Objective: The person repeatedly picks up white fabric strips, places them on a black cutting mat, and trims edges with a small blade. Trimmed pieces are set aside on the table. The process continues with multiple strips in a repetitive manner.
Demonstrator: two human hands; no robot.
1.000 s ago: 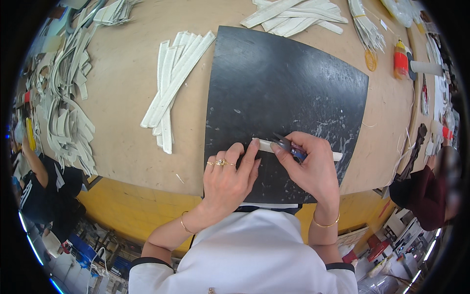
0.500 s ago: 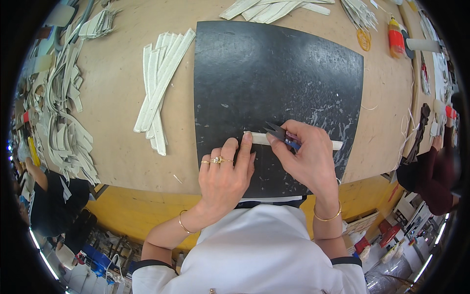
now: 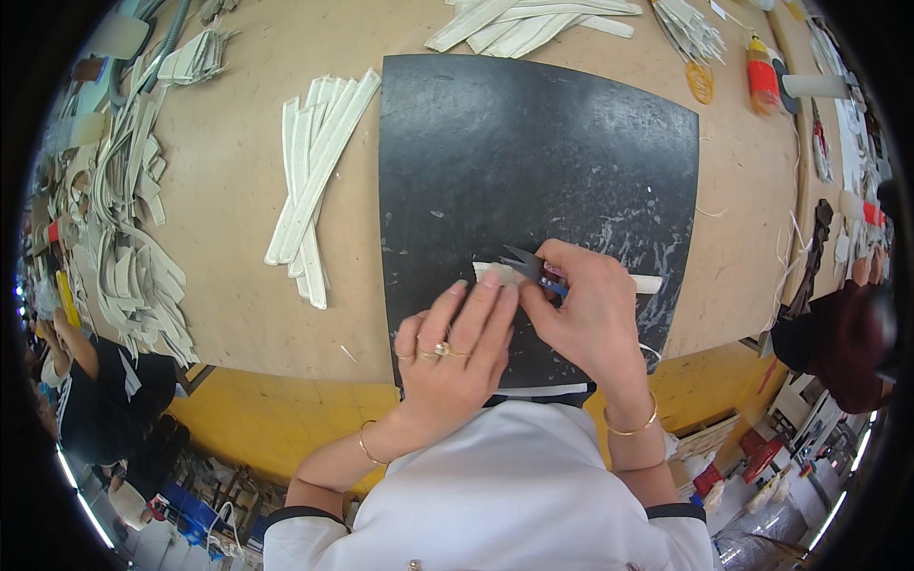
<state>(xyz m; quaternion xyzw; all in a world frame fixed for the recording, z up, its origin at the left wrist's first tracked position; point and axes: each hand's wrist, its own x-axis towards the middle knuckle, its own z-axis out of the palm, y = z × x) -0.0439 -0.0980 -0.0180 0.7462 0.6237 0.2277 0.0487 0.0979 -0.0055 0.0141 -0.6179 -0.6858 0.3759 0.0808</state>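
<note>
A narrow off-white strip (image 3: 647, 285) lies crosswise on the black mat (image 3: 533, 162), its middle hidden behind my hands. My left hand (image 3: 457, 347), wearing rings, reaches over the strip's left part with fingers stretched out and fingertips pressing on it. A pale patch shows at those fingertips; I cannot make out what it is. Close beside it, my right hand (image 3: 590, 305) is closed around small thread snips (image 3: 535, 267) with dark blades. The blades point left, just above the strip, and look parted.
Left of the mat lies a pile of off-white strips (image 3: 319, 181); more strips (image 3: 524, 24) lie at the far edge. Many cut pieces (image 3: 133, 257) crowd the table's left. A red-and-yellow bottle (image 3: 763, 76) stands far right. People work at both sides.
My left hand has slid slightly right along the strip, closer to the snips. The right hand with the snips has shifted a little left. The view has tilted slightly.
</note>
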